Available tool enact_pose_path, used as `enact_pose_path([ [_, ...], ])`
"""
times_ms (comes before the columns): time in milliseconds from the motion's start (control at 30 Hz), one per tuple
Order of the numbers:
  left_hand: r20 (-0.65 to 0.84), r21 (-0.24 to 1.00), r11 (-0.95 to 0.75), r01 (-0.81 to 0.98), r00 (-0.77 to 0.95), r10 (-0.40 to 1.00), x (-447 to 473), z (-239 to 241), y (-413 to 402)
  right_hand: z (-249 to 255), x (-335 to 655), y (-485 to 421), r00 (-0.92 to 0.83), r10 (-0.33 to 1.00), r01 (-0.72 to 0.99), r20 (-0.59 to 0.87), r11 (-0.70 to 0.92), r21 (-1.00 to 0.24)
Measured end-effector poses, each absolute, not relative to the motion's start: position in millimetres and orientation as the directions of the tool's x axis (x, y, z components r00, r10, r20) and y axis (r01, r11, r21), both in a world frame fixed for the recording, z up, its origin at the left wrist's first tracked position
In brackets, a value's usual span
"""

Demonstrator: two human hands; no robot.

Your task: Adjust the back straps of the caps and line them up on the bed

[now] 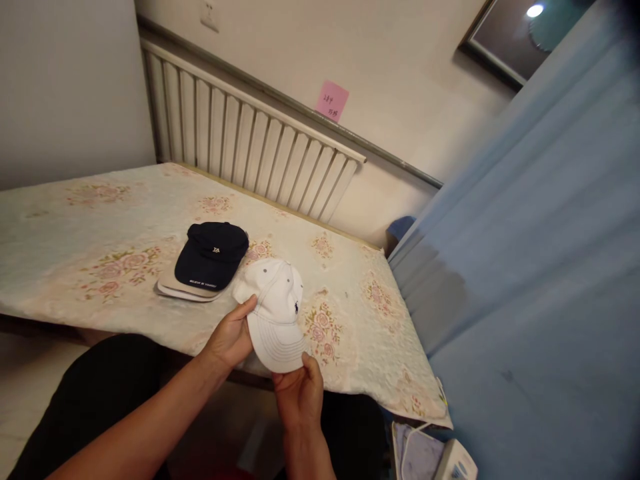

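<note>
Between my two hands I hold a white baseball cap (273, 293), its curved brim pointing toward me and a small dark emblem on its front. My left hand (233, 337) grips the cap's side near the brim, thumb on top and fingers hidden beneath. At the brim's front edge, my right hand (300, 390) pinches with the thumb above and the other fingers under it. To the left lies a stack of caps, a navy cap (213, 250) with small white lettering on top. Below it, the beige brim (187, 287) of another cap and a whitish edge stick out.
The caps rest on a table with a floral cloth (120, 230). Behind it runs a white radiator (250, 133), with a pink note (332, 101) on the wall. A blue curtain (540, 267) hangs at the right. A white device with a cord (456, 461) sits low at right.
</note>
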State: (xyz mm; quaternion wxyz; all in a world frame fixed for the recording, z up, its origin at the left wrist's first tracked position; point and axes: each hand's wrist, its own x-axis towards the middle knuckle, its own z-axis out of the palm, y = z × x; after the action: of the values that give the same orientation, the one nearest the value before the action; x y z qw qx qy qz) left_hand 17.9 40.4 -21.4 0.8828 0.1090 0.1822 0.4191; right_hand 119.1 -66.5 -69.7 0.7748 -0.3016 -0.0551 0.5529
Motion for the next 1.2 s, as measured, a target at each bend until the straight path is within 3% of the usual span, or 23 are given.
enact_pose_path([
  [167, -0.218, 0.264, 0.670, -0.694, 0.633, 0.743, 15.9, -20.7, 39.1, -68.3, 116.4, -68.5, 0.366, 0.895, -0.826, -0.255, 0.187, -0.531],
  [400, -0.231, 0.317, 0.709, -0.630, 0.674, 0.702, 15.8, -34.0, 37.6, -64.2, 110.4, -70.2, 0.301, 0.917, -0.873, -0.261, 0.156, -0.462],
  [600, -0.191, 0.284, 0.743, -0.606, 0.723, 0.664, 11.8, -40.5, 41.8, -65.2, 110.4, -70.4, 0.289, 0.929, -0.867, -0.232, 0.151, -0.475],
  [900, -0.216, 0.278, 0.714, -0.642, 0.683, 0.698, 13.1, -35.7, 48.3, -68.3, 117.5, -69.7, 0.323, 0.915, -0.875, -0.243, 0.191, -0.445],
  [1200, -0.144, 0.264, 0.647, -0.715, 0.634, 0.760, 12.6, -44.9, 64.5, -73.6, 129.8, -69.9, 0.354, 0.892, -0.875, -0.280, 0.210, -0.437],
])
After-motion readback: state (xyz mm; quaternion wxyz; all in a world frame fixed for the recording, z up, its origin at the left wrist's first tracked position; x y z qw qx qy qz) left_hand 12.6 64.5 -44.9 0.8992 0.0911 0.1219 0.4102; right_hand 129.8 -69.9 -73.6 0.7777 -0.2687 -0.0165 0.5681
